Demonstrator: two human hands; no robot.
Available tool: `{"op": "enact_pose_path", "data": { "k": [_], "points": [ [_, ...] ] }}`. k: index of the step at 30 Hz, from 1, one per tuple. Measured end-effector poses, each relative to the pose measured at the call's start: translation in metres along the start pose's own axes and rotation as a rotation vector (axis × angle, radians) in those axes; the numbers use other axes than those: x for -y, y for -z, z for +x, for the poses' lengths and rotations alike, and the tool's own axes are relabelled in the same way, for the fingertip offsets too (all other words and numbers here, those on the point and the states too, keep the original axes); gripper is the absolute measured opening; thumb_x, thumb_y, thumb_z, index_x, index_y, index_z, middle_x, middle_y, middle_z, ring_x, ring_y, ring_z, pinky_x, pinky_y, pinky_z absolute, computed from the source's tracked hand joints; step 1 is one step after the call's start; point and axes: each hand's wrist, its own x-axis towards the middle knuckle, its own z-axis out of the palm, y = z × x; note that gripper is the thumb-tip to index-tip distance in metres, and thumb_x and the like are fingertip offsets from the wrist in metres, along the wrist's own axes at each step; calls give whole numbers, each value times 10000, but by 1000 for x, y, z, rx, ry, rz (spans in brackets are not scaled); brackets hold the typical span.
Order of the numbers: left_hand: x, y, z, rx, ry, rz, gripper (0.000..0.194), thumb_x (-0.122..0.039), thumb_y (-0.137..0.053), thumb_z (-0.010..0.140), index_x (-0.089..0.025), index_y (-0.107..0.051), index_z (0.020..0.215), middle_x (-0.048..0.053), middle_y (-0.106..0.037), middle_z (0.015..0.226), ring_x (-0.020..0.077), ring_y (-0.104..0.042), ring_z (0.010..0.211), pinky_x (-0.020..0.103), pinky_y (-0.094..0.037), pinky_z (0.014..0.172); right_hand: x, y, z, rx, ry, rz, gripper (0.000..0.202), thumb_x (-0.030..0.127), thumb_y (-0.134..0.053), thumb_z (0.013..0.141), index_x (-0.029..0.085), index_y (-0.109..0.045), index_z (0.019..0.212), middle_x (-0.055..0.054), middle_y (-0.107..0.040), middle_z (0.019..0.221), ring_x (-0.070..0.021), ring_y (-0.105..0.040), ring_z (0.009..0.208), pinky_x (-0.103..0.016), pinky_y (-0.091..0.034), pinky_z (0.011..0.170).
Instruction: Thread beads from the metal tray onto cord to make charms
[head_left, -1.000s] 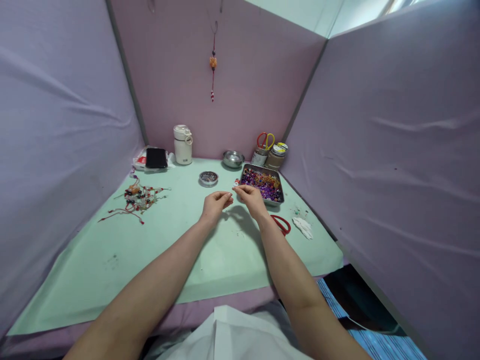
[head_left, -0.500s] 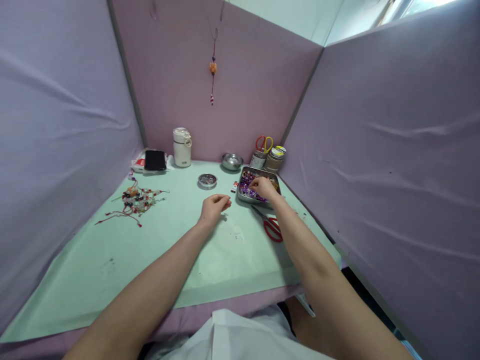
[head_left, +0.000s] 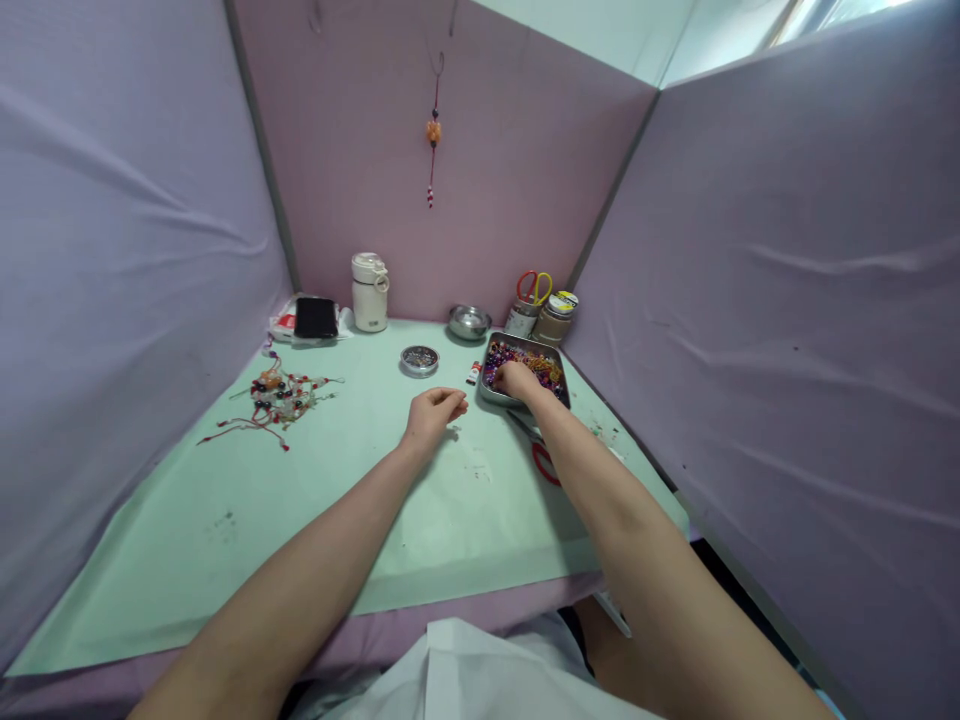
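Note:
My right hand (head_left: 516, 382) reaches over the near left part of a metal tray (head_left: 495, 398), its fingertips down among purple and gold beads (head_left: 546, 368). Whether a bead is between those fingers cannot be seen. Over the middle of the table, my left hand (head_left: 435, 410) is closed in a pinch, with thumb and forefinger together; what it holds is too small to make out. Red-handled scissors (head_left: 546, 464) lie partly under my right forearm, blades toward the tray.
Beaded string ornaments (head_left: 281, 398) lie at the left. Along the back are a black phone-like slab (head_left: 316, 318), a white flask (head_left: 370, 293), a round dish (head_left: 419, 361), a metal bowl (head_left: 469, 322), and jars (head_left: 556, 318), one holding scissors. An ornament (head_left: 433, 132) hangs on the back wall.
My right hand has shifted slightly left and lower into the beads, and my forearm now covers more of the scissors. The left hand keeps its pinch. The view has turned a little.

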Motion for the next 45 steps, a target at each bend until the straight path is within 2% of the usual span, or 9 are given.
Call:
{"op": "enact_pose_path", "data": {
  "k": [3,5,9,11,13,17,21,31,45],
  "points": [
    [-1,0,-1,6,5,-5,240,-357,-730,610,-147,-668,708,61,-671,682,149,-622,666,351,-511,779,3,6,-2,-43,18,4,107,124,-603,675,166,-699,698,-92,-695,762,-203,-618,771,-267,-402,712],
    [-2,-1,-1,14,4,-7,242,-361,-731,606,-148,-668,703,64,-670,679,154,-623,668,351,-511,771,8,10,-7,-145,48,66,131,117,-560,679,165,-678,707,-77,-684,749,-182,-599,730,-266,-399,696],
    [-3,-3,-2,32,-3,-9,233,-359,-729,607,-150,-666,688,56,-665,668,151,-619,665,347,-513,764,31,11,-26,-343,88,494,94,187,-539,677,173,-623,716,-21,-648,713,-137,-547,660,-253,-414,659],
    [-4,-3,-4,51,-10,-6,234,-363,-729,611,-151,-671,691,52,-665,672,147,-616,665,345,-515,770,44,5,-39,-312,98,850,121,264,-582,675,179,-606,757,-5,-627,704,-127,-539,650,-246,-423,628],
    [-4,-3,-4,69,-11,-12,235,-363,-728,617,-151,-678,705,48,-667,680,140,-613,665,341,-514,782,55,-4,-49,-209,56,1172,215,339,-649,655,191,-598,803,1,-623,712,-118,-547,649,-243,-425,617],
    [-4,-3,-5,75,-2,-37,227,-354,-731,620,-155,-682,718,40,-668,679,131,-611,659,340,-512,800,59,-15,-62,-40,-15,1508,348,405,-749,588,200,-607,831,-23,-646,817,-108,-561,689,-251,-444,654],
    [-4,-4,-5,79,-3,-43,221,-350,-731,618,-155,-676,704,39,-664,662,133,-606,648,350,-515,788,54,-16,-66,44,-43,1579,367,419,-771,591,214,-606,847,-8,-635,833,-93,-547,682,-236,-446,644],
    [-4,-6,-6,79,-7,-60,211,-335,-723,618,-145,-673,695,38,-658,658,123,-591,635,333,-509,766,53,-19,-67,122,2,1675,324,390,-777,625,206,-626,844,20,-601,797,-71,-533,679,-203,-422,613],
    [-3,-5,-4,75,-12,-69,251,-355,-737,605,-134,-676,708,49,-660,665,123,-592,633,320,-504,751,52,-20,-66,160,26,1730,261,319,-785,639,219,-650,838,20,-620,785,-75,-526,649,-229,-424,635]
  ]
}}
